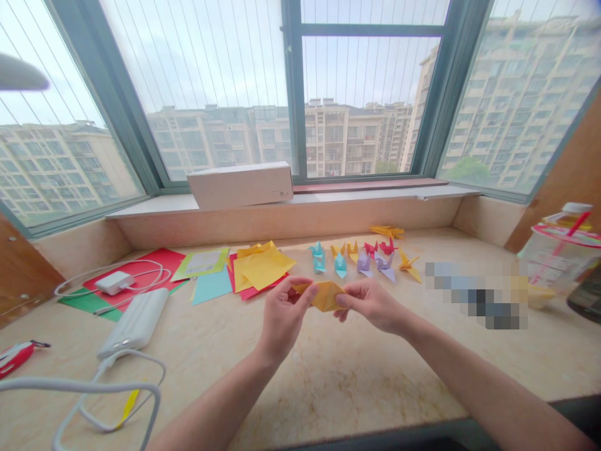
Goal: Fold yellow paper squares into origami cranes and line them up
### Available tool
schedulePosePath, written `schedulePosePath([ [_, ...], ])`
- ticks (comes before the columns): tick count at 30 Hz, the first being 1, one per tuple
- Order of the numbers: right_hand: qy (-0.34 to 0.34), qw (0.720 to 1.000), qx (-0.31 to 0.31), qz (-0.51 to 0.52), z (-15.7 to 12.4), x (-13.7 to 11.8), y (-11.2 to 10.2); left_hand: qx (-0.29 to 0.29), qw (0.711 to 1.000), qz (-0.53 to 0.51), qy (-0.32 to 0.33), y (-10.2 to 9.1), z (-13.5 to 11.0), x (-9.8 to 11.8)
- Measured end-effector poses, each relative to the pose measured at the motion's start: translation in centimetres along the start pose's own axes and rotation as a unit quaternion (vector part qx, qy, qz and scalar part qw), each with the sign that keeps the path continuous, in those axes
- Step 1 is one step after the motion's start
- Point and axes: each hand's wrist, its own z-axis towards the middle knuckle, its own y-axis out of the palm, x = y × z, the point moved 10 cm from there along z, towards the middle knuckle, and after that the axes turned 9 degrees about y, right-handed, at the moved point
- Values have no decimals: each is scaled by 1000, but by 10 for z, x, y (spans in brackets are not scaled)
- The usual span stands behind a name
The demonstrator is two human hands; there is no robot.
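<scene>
A partly folded piece of yellow origami paper point(327, 297) is held up above the stone counter between my two hands. My left hand point(287, 311) pinches its left end, thumb on the near face and fingers behind. At the right end, my right hand point(373, 304) grips it with the thumb in front and fingers curled beneath. Just beyond the hands stand several small folded paper cranes, among them a blue crane point(340, 265), a purple crane point(385, 268), a red crane point(387, 247) and an orange-yellow crane point(409, 266).
Left of the hands lie yellow sheets point(263, 266), a light-blue sheet point(212, 287) and a red sheet point(157, 258). A white power bank point(134, 322) with cables and a charger point(114, 282) sits further left. A plastic cup point(556, 257) stands right; a white box point(240, 184) rests on the sill.
</scene>
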Motion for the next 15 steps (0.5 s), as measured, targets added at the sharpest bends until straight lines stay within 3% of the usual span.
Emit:
schedulePosePath([
  [4,6,999,35,-8,3,5,-6,-11,1000,-7,-11,2,1,-9],
  [10,19,1000,17,-18,3,6,-2,5,999,-5,-40,-3,3,-19],
  [15,17,1000,19,-6,0,2,-2,16,998,-26,-50,-1,4,-16],
])
